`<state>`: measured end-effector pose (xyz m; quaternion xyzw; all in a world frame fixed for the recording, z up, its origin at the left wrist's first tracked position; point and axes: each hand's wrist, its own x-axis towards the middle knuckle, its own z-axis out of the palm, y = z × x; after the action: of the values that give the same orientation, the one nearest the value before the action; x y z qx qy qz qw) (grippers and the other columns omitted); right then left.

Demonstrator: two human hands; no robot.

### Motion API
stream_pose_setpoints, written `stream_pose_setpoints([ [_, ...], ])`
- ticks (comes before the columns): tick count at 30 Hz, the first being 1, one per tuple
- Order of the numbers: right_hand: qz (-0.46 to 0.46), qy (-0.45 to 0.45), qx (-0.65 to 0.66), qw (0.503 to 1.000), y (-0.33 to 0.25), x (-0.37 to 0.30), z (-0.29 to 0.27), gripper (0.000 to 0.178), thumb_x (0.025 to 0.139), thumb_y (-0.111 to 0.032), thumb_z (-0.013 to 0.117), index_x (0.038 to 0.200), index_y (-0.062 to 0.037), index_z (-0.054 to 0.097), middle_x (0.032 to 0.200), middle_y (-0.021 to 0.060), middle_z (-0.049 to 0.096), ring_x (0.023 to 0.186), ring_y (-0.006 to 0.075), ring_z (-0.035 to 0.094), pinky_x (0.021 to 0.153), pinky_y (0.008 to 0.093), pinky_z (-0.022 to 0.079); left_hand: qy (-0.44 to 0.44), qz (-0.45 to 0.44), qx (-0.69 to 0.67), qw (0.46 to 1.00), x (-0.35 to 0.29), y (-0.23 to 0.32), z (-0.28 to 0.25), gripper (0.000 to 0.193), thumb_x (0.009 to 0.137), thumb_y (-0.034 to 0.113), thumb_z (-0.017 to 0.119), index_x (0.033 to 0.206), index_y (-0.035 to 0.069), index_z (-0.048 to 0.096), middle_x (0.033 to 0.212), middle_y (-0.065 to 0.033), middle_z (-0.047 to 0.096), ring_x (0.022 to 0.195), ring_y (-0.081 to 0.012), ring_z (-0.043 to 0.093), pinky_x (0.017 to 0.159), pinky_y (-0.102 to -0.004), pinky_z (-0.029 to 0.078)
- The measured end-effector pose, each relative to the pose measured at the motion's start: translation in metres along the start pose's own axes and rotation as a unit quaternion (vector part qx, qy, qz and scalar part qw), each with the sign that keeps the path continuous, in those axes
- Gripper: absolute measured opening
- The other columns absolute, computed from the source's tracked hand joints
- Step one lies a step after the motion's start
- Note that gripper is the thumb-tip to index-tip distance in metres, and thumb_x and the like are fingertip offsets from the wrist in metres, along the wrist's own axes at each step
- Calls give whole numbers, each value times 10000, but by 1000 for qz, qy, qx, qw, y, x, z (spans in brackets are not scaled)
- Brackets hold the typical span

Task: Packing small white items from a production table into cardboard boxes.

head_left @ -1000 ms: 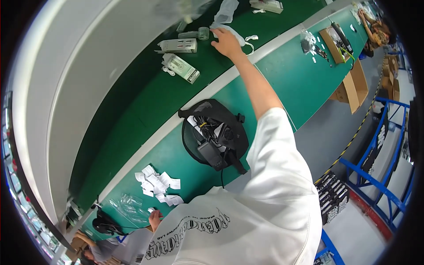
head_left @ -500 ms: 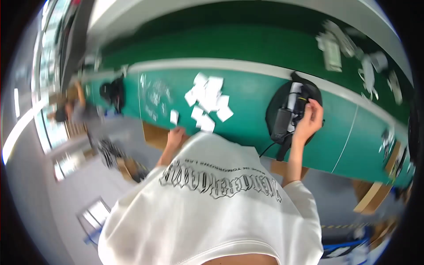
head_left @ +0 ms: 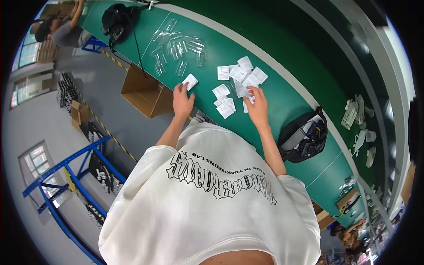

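My left hand [head_left: 183,102] is at the near edge of the green table, its fingers apart. The fingertips reach the lower edge of a small white folded leaflet [head_left: 191,81]. To the right, my right hand [head_left: 258,107] lies over the near side of a loose pile of white printed leaflets [head_left: 237,73], thumb and fingers apart and fingertips on the paper. Whether a leaflet is between those fingers is hard to see. Several leaflets [head_left: 225,107] lie left of that hand. A clear plastic piece shows among the pile.
Several clear plastic sleeves [head_left: 177,47] lie at the left on the table [head_left: 207,84]. An open black bag [head_left: 304,136] with dark items sits right of my right hand. A black backpack [head_left: 118,21] is farther left, near another person [head_left: 66,33]. A cardboard box [head_left: 143,90] stands below the table edge.
My right hand has left the black bag and moved left to the leaflets. My left hand has come up to the single leaflet. The whole view has turned.
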<state>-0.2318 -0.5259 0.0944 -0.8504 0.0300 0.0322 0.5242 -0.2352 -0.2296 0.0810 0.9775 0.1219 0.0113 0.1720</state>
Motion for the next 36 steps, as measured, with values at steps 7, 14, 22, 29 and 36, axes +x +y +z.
stream_pose_setpoints([
  [7, 32, 2, -65, 997, -20, 4, 73, 371, 783, -53, 675, 1146, -55, 595, 1025, 113, 576, 952, 269, 588, 825, 381, 480, -137, 108, -118, 978, 24, 18, 33, 446, 810, 165, 643, 1254, 139, 602, 1296, -102, 533, 1153, -300, 544, 946, -398, 479],
  [14, 32, 113, -252, 961, -32, 5, 86, 381, 755, -60, 707, 1128, -62, 628, 963, 109, 579, 889, 270, 577, 816, 387, 479, -215, 164, -288, 919, 38, 17, 15, 353, 842, 115, 604, 1193, 125, 636, 1248, -95, 565, 1095, -305, 581, 927, -398, 487],
  [22, -37, -36, -442, 896, -1, 50, 90, 390, 754, -165, 726, 1119, -95, 609, 996, 103, 557, 957, 286, 542, 785, 413, 439, -201, 97, -304, 926, 27, -79, -28, 262, 851, 108, 590, 1105, 93, 653, 1133, -98, 601, 976, -291, 620, 827, -389, 506],
  [29, -26, 20, -447, 894, -21, 37, 72, 328, 740, -203, 747, 1037, -114, 640, 976, 79, 553, 963, 275, 536, 790, 416, 411, -139, -67, -289, 945, -7, -144, -32, 194, 855, 113, 602, 1022, 57, 682, 983, -115, 638, 848, -271, 641, 770, -361, 504],
  [36, -3, 59, -453, 890, -4, 25, 66, 177, 750, -196, 757, 901, -129, 693, 958, 61, 551, 976, 256, 515, 814, 413, 388, -143, -92, -308, 936, -4, -131, -28, 168, 862, 108, 605, 993, 40, 685, 913, -120, 646, 830, -252, 644, 750, -346, 502],
])
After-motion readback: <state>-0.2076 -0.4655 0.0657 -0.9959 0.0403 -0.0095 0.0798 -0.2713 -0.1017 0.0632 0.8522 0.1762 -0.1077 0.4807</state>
